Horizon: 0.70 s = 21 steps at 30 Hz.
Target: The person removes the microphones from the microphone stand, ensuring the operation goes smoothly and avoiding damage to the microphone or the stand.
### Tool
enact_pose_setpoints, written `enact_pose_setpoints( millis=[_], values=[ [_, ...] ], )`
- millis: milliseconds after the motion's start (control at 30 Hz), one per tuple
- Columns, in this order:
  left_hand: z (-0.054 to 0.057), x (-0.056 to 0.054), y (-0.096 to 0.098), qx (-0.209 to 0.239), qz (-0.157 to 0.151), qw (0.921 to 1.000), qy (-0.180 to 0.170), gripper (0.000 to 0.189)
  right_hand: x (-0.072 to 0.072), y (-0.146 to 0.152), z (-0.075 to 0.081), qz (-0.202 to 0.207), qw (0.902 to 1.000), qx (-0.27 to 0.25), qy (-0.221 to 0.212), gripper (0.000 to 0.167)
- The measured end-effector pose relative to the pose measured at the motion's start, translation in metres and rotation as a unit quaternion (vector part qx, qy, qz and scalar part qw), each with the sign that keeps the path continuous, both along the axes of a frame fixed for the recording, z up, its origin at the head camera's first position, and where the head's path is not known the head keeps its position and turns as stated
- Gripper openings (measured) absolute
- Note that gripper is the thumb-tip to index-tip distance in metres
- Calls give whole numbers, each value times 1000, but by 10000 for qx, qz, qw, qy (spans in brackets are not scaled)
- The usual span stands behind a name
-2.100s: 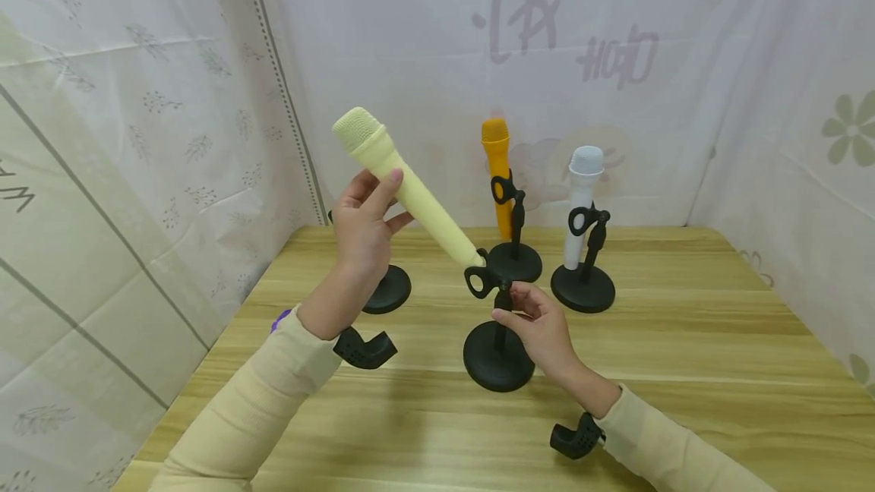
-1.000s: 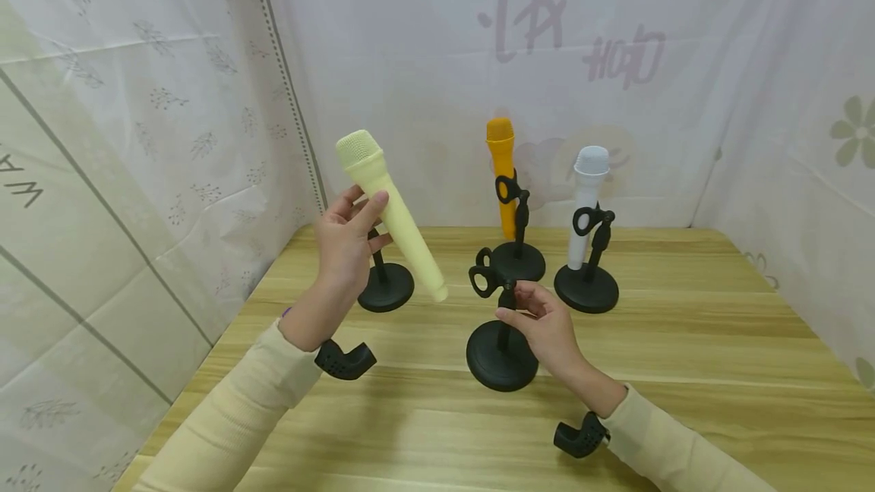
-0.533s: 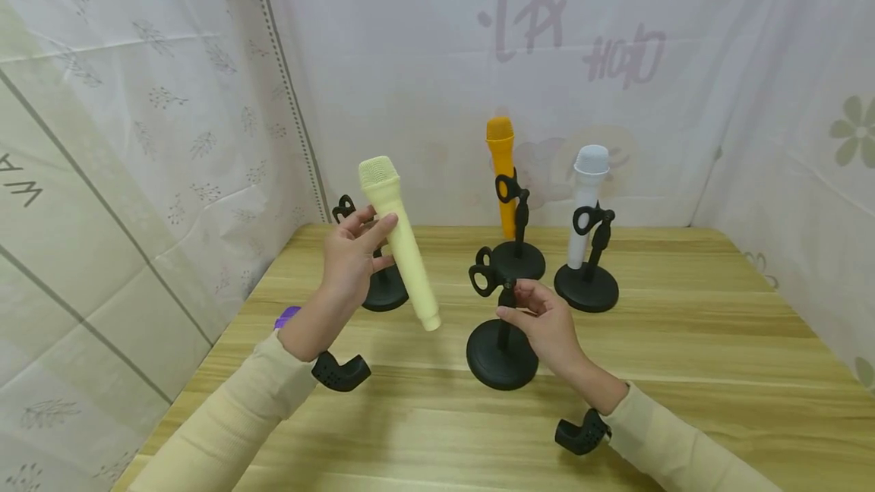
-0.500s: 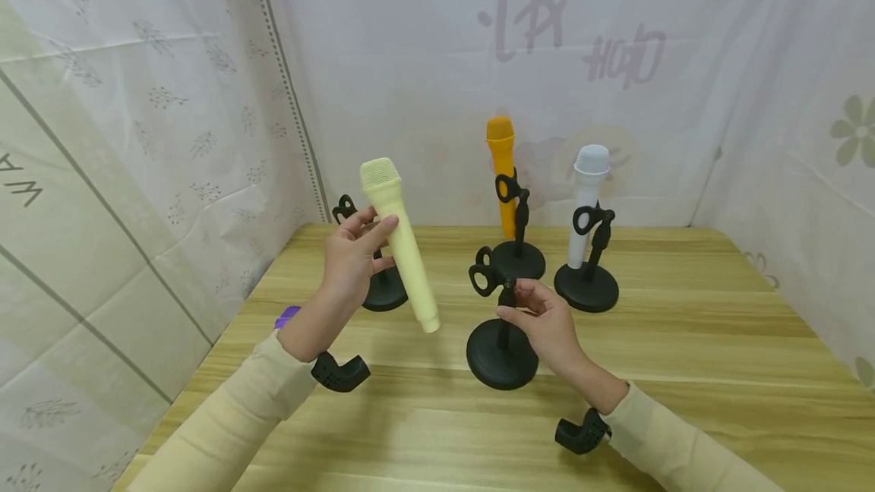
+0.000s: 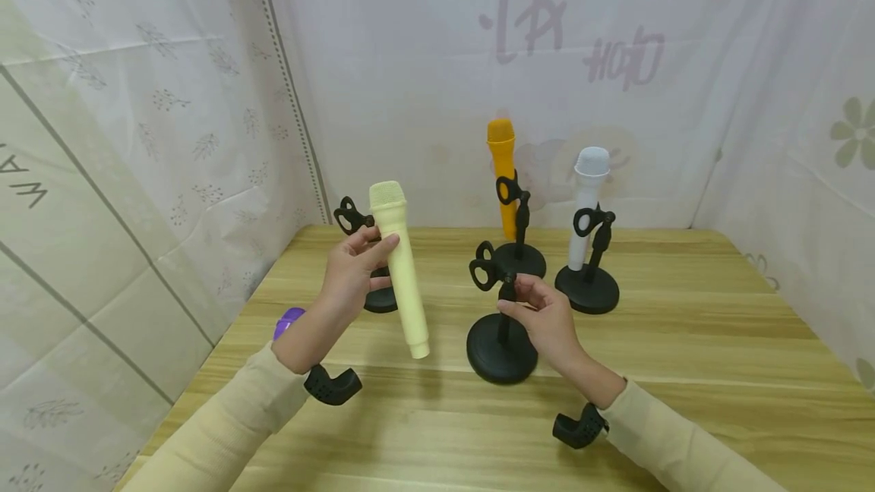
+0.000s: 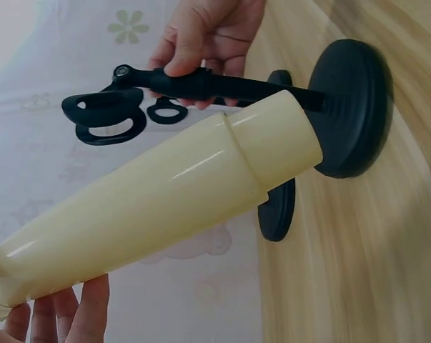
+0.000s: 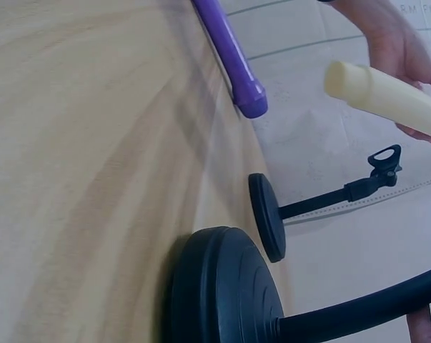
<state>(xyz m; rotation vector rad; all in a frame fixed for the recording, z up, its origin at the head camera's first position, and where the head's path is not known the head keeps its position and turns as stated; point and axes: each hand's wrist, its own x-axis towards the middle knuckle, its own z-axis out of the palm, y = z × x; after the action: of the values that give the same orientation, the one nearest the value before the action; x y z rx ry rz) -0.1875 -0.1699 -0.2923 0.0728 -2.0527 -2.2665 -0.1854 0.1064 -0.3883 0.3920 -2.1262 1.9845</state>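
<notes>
My left hand (image 5: 349, 272) grips a pale yellow microphone (image 5: 408, 287) between thumb and fingers, just below its head. The microphone leans slightly, head up, above the table and left of a black desk stand (image 5: 502, 351). With thumb and fingertips my right hand (image 5: 547, 321) pinches that stand's stem, right under its clip joint. The clip (image 5: 484, 268) holds nothing. In the left wrist view the microphone's tail end (image 6: 272, 143) overlaps the stand's stem. The right wrist view shows the stand's round base (image 7: 229, 293) near the wooden tabletop.
Behind stand an orange microphone (image 5: 501, 146) and a white microphone (image 5: 592, 165), each in a black stand. Another stand (image 5: 352, 215) with a bare clip is partly hidden behind my left hand. A purple microphone (image 7: 233, 57) lies on the table at the left. Curtains enclose the table.
The yellow microphone's tail was at the stand's clip; my left hand has since drawn it left and lowered it, turning it more upright. My right hand keeps its hold on the stem.
</notes>
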Motion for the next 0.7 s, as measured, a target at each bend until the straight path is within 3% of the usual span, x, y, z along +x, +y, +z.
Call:
enact_pose_setpoints(
  millis=[467, 700],
  values=[
    [-17, 6, -18, -372, -354, 9981, -351, 49, -13, -8, 21, -167, 9997, 59, 181, 38],
    [-27, 12, -28, -511, -534, 9954, -615, 47, -23, -18, 31, -193, 9997, -147, 29, 38]
  ],
)
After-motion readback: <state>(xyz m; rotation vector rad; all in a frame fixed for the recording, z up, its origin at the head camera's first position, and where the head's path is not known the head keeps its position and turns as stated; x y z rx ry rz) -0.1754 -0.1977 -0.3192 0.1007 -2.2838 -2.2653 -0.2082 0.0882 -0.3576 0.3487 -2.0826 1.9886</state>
